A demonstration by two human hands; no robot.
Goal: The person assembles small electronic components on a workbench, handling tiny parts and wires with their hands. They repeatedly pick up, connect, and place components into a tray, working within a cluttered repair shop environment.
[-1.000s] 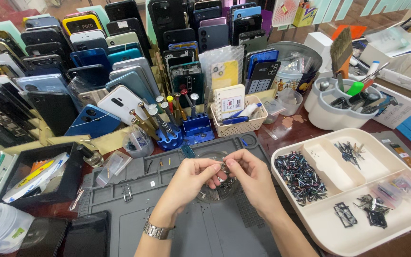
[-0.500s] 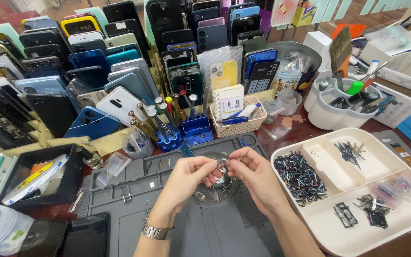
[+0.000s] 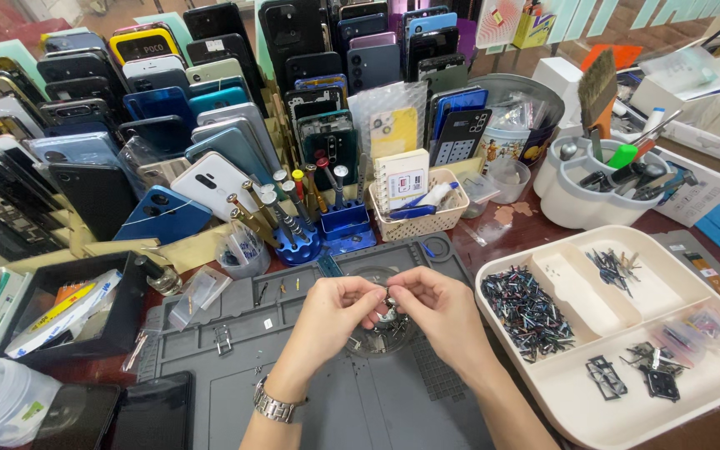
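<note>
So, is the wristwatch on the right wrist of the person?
No, the metal wristwatch sits on the wrist of the left hand, while the right hand has a bare wrist.

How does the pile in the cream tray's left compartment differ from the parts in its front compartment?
In the cream tray, the left pile is a dense heap of many thin small pieces; the front parts are few, larger, flat dark frames lying apart. Both are dark and lie loose in the same tray, away from the hands.
</note>
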